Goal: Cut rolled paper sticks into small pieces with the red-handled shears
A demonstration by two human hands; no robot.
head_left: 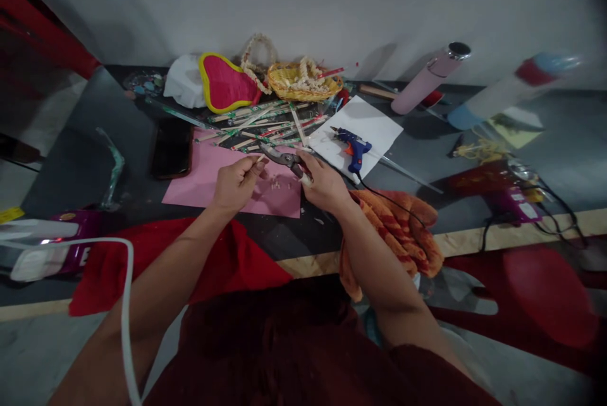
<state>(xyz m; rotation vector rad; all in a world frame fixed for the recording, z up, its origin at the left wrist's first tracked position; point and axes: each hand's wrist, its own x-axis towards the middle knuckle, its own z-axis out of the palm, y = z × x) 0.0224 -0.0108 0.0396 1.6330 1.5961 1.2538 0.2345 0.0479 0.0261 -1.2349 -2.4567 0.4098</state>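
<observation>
My left hand (234, 186) is closed in a pinch on a short wooden stick (260, 158), most of it hidden by the fingers. My right hand (328, 184) is wrapped round a pair of pruning shears (286, 158). Their blades point left, close to the stick's tip; whether they touch it I cannot tell. Beneath both hands lies a sheet of pink paper (199, 181) with several small cut pieces (279, 184) on it. Just beyond are several wooden chopsticks (251, 131), many in clear and green wrappers.
A blue glue gun (353, 150) rests on white paper (382, 124), its cord trailing right. Behind stand a yellow basket (284, 80), a red heart-shaped piece (227, 85) and a pink flask (429, 80). A phone (172, 148) lies left; an orange towel (393, 229) hangs over the front edge.
</observation>
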